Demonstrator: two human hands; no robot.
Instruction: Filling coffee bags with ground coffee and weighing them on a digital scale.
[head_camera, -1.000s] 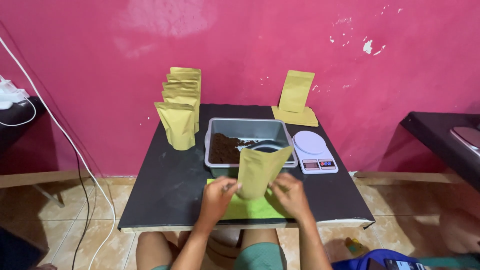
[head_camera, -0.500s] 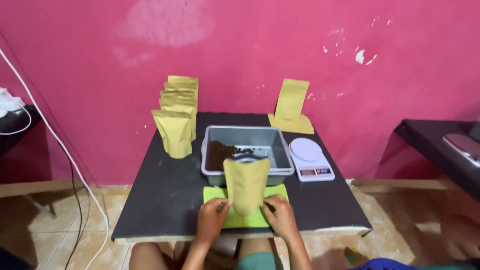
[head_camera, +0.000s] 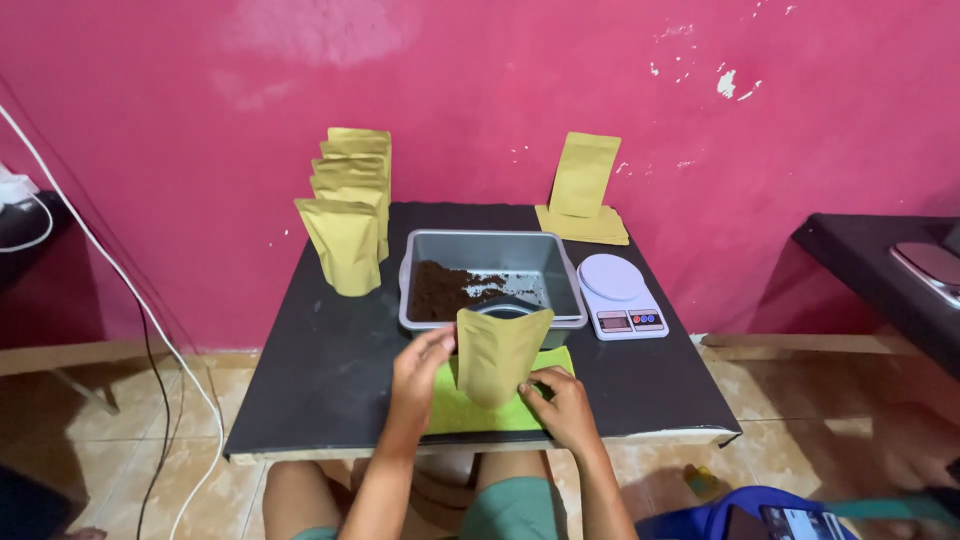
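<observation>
A black desk (head_camera: 320, 370) carries standing gold pouches (head_camera: 347, 245), a grey tray (head_camera: 490, 245), a white scale (head_camera: 620, 308) and a green cloth (head_camera: 480, 412).

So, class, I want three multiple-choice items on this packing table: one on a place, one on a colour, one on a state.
1. Where is the kitchen scale?
A. right of the grey tray
B. on the floor
C. behind the standing pouches

2. What colour is the mat under the held pouch?
A. blue
B. green
C. white

3. How is the pouch in the hands held?
A. lying flat
B. upside down
C. upright, between both hands

Answers:
1 A: the scale sits beside the grey tray, on its right.
2 B: the mat shows bright green on the black table.
3 C: the left hand and right hand grip the gold pouch upright.
</observation>
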